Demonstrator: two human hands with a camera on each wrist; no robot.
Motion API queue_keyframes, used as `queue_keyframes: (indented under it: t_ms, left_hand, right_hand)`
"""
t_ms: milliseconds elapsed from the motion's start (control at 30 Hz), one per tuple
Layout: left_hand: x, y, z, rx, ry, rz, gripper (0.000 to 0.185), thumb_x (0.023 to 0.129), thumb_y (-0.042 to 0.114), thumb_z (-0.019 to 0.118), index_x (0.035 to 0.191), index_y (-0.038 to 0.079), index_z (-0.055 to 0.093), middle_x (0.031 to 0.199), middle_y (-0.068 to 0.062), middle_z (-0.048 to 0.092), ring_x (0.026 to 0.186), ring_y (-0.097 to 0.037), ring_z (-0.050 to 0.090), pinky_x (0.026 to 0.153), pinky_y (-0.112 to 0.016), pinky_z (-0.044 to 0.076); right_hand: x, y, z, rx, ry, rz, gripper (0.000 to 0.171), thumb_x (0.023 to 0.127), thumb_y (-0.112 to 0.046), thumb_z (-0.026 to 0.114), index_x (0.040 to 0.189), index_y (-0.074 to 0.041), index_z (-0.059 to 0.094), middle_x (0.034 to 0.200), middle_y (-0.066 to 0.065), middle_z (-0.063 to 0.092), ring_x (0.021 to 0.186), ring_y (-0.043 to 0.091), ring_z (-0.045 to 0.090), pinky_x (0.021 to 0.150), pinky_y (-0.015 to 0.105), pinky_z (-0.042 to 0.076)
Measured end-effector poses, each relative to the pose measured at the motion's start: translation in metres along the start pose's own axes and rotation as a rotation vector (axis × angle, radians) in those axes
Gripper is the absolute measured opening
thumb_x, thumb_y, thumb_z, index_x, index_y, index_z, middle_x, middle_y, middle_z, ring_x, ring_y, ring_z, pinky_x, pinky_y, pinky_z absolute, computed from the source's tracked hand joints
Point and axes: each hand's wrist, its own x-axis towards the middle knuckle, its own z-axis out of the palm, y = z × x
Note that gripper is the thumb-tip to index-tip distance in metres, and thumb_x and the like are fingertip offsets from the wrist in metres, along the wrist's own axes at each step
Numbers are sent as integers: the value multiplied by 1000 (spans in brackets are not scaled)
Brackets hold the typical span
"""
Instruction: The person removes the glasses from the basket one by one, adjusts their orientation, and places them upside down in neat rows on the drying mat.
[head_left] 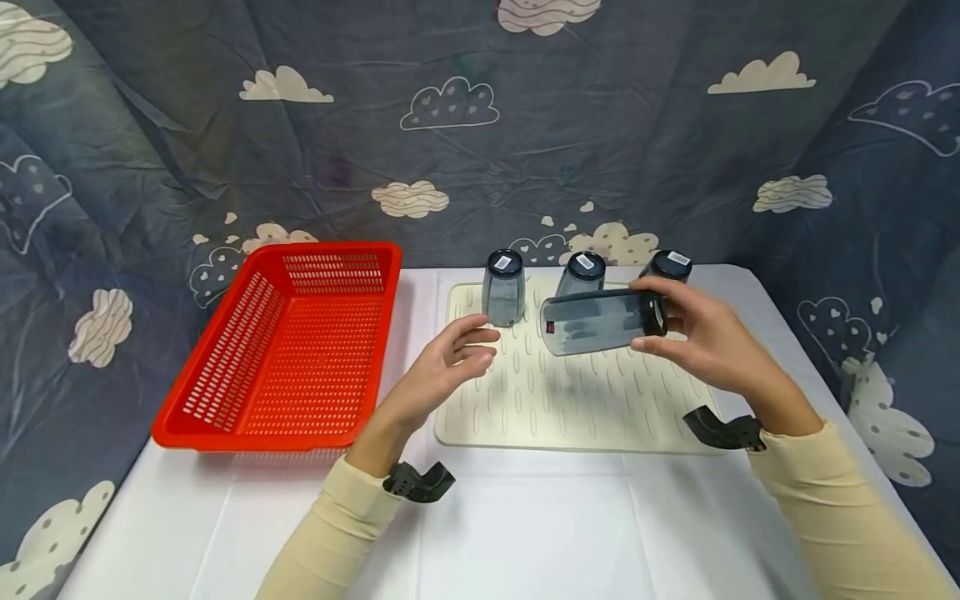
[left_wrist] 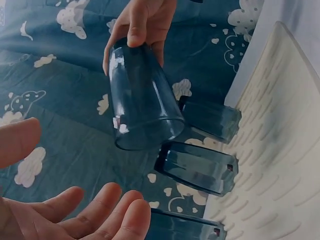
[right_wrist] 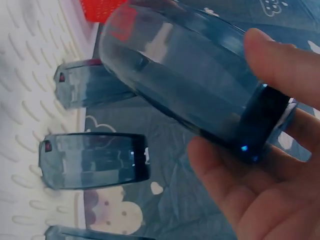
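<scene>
My right hand (head_left: 693,329) grips a smoky blue glass tumbler (head_left: 600,322) by its thick base, holding it sideways above the cream ribbed drying mat (head_left: 570,400), its mouth pointing left. The same tumbler (left_wrist: 142,102) shows in the left wrist view and the tumbler (right_wrist: 185,75) fills the right wrist view, fingers (right_wrist: 285,65) around its base. My left hand (head_left: 450,362) hovers open over the mat's left edge, fingers relaxed and holding nothing. Three more tumblers stand upside down along the mat's far edge: one at left (head_left: 503,287), one in the middle (head_left: 583,273), one at right (head_left: 670,263).
A red perforated plastic basket (head_left: 288,350) sits empty to the left of the mat on the white tablecloth (head_left: 525,533). A blue cloud-print cloth (head_left: 480,125) hangs behind and at both sides. Black wrist mounts show on both cream sleeves.
</scene>
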Motion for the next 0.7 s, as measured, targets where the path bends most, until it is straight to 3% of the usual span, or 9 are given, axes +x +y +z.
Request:
queue_keyframes:
  t_ms: [100,200,300,467,700]
  left_hand:
    - [3,-3,0,-8,1,-30,60,98,15,56,153,9,31,149,-18,46,137,-37,48,109,-42,45]
    - [3,-6,0,9,6,-64,61,98,16,56,153,11,31,149,-18,46,135,-37,48,102,-34,46]
    - [5,-11,0,32,6,-89,59,98,17,56,152,9,32,146,-20,49,131,-36,52,95,-29,47]
    - [8,-18,-1,58,9,-130,57,99,18,56,151,7,34,143,-23,51,126,-32,56,94,-29,50]
    - [7,-20,-1,58,27,-168,58,98,18,57,151,9,34,141,-20,53,127,-32,55,96,-35,51]
  right_hand:
    - [3,3,6,-81,-21,-62,68,78,-10,84,139,-10,53,128,16,60,88,3,59,73,9,49]
    - [6,6,12,-150,-36,-125,67,77,-11,84,136,-10,55,131,14,60,100,20,63,80,30,55]
    - [9,7,18,-174,-47,-135,66,75,-10,85,135,-11,57,132,14,59,112,31,62,88,49,53]
    - [16,10,26,-164,-70,-91,68,76,-7,84,137,-8,53,135,14,58,117,33,61,95,54,50]
    - [27,15,38,-145,-88,-34,64,80,-7,81,136,-5,50,134,17,58,118,37,61,95,55,50]
